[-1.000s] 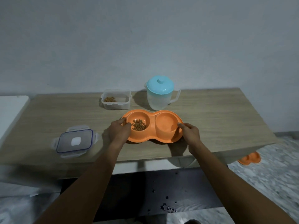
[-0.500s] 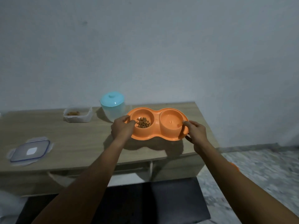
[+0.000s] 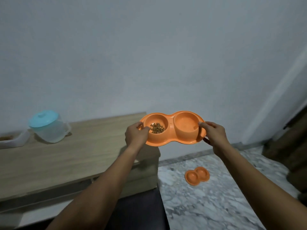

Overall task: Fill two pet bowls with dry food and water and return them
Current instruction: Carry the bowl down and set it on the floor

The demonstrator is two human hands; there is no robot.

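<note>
Double pet bowl, orange, held in the air past the worktop end. Left hand clamps its left rim; right hand clamps its right rim. Kibble in left cup. Second double bowl on floor.

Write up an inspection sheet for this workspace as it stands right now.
Surface: wooden table, mostly bare.
Job's things: double bowl held in the air past the table's end, kibble in its left cup; water not discernible in the right cup. Second double bowl on the marble floor.
Clutter: lidded pitcher and food container on the table.
Grippers: left hand and right hand grip the bowl's ends.
Cables: nothing seen.
Surroundings: plain wall.
</note>
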